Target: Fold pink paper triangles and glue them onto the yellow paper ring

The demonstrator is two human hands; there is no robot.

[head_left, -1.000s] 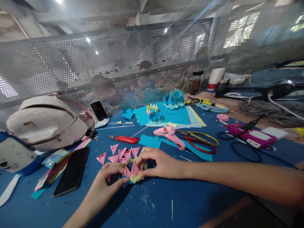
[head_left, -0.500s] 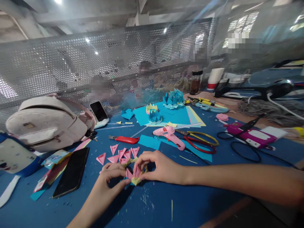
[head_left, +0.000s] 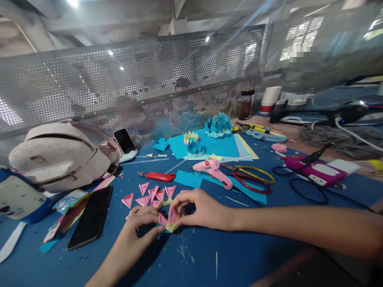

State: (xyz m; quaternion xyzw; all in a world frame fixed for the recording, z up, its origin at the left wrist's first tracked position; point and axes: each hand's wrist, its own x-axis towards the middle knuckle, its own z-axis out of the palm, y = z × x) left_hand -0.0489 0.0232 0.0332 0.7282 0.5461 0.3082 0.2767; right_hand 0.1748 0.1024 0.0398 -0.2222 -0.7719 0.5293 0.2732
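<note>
Both my hands meet over a small folded paper piece point(head_left: 169, 219) of pink and yellow triangles on the blue table point(head_left: 239, 255). My left hand point(head_left: 140, 225) pinches its left side with thumb and fingers. My right hand point(head_left: 200, 207) curls over its top and right side, fingertips pressed on the pink points. Several loose pink paper triangles point(head_left: 149, 194) lie just behind the piece.
A black phone point(head_left: 91, 217) lies left of my hands, a pale backpack point(head_left: 58, 155) behind it. Farther back are a red box cutter point(head_left: 158, 175), a pink glue gun point(head_left: 214, 171), red-handled scissors point(head_left: 254, 179), blue paper flowers point(head_left: 218, 124) and cyan sheets. Cables and a pink device point(head_left: 315, 171) sit right.
My hands have shifted slightly on the paper piece, which now sits a little more closed between my fingers. Nothing else on the table has moved.
</note>
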